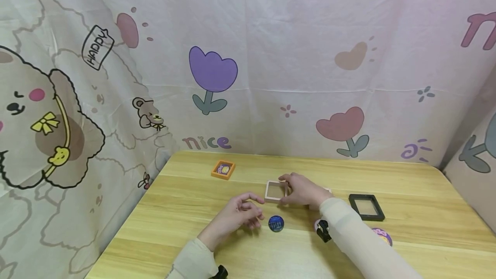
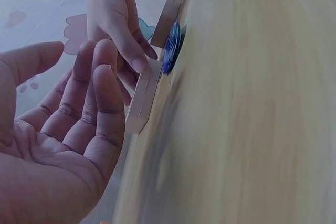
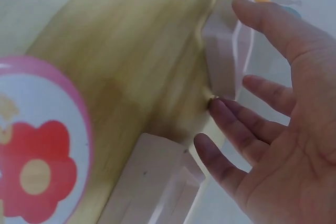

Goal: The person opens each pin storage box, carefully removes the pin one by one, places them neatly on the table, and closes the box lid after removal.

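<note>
My right hand (image 1: 304,190) spans one side of a pale pink square frame (image 1: 267,191) lying on the table, thumb and index finger at two of its corners. In the right wrist view the thumb overlaps that frame (image 3: 220,43). To the left, my left hand (image 1: 238,214) is held with loosely bent fingers and holds nothing, its index fingertip close to the frame. A round blue badge (image 1: 276,223) lies just in front of the frame, between the hands. Close to my right hand is a second pale pink frame (image 3: 152,177), mostly hidden in the head view.
A pink-rimmed badge with a red flower (image 3: 37,166) lies near the right wrist. Farther right are a black square frame (image 1: 353,203) and a purple-and-yellow badge (image 1: 382,235), partly behind the sleeve. An orange frame (image 1: 218,176) with a badge inside sits at the back left.
</note>
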A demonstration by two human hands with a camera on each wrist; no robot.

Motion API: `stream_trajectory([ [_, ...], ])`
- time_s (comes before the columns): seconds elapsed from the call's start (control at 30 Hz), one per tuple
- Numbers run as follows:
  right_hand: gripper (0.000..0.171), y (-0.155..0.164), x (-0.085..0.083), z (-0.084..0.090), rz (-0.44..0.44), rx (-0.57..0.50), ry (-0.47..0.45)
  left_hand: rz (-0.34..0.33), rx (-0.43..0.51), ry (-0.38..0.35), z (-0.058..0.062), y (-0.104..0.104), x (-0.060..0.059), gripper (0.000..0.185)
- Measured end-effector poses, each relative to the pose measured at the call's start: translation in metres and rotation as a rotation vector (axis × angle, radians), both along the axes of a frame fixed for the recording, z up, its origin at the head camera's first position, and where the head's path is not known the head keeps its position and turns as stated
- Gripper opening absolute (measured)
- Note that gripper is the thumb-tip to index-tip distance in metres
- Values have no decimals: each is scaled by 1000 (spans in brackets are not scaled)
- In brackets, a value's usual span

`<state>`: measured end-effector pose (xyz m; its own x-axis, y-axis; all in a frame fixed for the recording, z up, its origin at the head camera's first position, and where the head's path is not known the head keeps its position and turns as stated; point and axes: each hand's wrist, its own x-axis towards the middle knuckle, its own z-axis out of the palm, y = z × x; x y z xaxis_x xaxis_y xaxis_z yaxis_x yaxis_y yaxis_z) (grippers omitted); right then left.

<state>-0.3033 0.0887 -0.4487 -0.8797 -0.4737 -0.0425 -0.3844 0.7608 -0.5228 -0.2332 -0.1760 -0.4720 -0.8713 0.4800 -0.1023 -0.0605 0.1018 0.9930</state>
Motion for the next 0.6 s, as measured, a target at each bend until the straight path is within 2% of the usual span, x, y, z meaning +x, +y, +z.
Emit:
stream_trajectory([
  [0.17,82,2,1,5,-8,-37,-21,4,-70,77,5,-12,-3,42],
  [0.3,73,0,0,6,-2,-48,15,55,-161,172,12,-26,-11,43],
  [0.43,64,-7,-1,7,5,-66,62,187,-226,220,19,-38,-20,41],
  [0.53,58,-17,1,9,9,-93,86,308,-292,249,21,-43,-26,36],
  [0.6,55,-25,1,10,20,-102,104,364,-335,259,21,-44,-29,36],
])
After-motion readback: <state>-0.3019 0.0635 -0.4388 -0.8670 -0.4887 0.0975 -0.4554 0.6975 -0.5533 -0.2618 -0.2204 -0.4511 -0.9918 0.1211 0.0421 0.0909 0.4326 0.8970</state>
